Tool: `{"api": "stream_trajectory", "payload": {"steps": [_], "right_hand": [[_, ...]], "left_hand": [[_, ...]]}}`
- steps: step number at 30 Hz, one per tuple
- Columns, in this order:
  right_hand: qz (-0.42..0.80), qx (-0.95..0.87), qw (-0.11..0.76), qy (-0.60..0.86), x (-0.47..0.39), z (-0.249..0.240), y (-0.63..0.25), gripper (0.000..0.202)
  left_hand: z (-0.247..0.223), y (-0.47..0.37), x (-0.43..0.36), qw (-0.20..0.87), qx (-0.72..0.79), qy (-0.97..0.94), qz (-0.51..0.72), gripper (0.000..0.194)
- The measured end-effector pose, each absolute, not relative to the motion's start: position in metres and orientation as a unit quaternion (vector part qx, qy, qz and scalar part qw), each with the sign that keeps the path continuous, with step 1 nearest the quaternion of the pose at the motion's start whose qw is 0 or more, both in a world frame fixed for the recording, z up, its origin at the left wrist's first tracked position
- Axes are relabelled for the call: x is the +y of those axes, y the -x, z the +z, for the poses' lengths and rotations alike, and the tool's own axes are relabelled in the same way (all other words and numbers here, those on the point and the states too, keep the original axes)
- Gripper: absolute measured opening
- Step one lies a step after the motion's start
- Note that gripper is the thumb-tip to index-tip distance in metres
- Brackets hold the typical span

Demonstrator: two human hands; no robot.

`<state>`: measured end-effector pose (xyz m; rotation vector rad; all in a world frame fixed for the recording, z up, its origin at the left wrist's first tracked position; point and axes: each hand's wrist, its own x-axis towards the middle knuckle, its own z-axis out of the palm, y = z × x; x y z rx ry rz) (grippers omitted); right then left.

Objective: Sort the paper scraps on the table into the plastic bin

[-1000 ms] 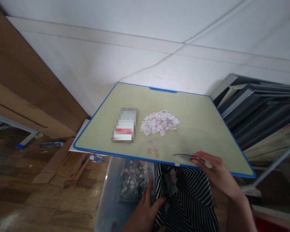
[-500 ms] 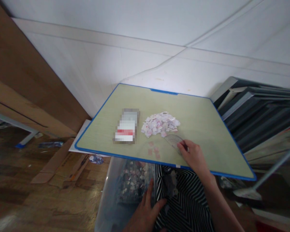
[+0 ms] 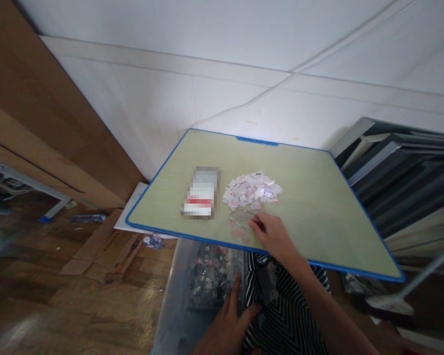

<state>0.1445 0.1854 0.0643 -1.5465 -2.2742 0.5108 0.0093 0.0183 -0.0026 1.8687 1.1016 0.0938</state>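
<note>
My right hand (image 3: 273, 235) pinches a clear plastic protractor (image 3: 240, 216) over the pale green, blue-edged board (image 3: 311, 192). The protractor lies just in front of a heap of small whitish and pink pieces (image 3: 252, 191). A few flat pink pieces (image 3: 239, 233) show beneath and around it. Below the board, my left hand (image 3: 227, 323) has its thumb and fingers spread, by the right edge of a translucent plastic tub (image 3: 166, 301). Inside that tub, many small pieces (image 3: 207, 276) fill a dark container. Nothing shows in the left hand.
A blurred-out, phone-shaped object (image 3: 201, 192) lies left of the heap. Dark flat panels (image 3: 403, 167) lean at the right, near a broom-like tool (image 3: 392, 303). Flattened cardboard (image 3: 96, 254) and a plastic bottle (image 3: 153, 241) are on the wooden floor. A white wall (image 3: 170, 88) stands behind the board.
My right hand has moved left with the protractor, which now covers part of the loose pink pieces. The left hand stays beside the tub. The view has shifted slightly.
</note>
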Motion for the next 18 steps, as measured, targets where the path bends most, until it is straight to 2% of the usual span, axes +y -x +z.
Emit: {"api": "stream_trajectory", "payload": {"steps": [9, 18], "right_hand": [[0.213, -0.835, 0.16, 0.481, 0.177, 0.064, -0.115, 0.017], [0.221, -0.894, 0.129, 0.368, 0.173, 0.075, -0.112, 0.015]], "left_hand": [[0.011, -0.011, 0.026, 0.492, 0.459, -0.739, -0.003, 0.075], [0.005, -0.01, 0.023, 0.482, 0.453, -0.75, 0.021, 0.073]]}}
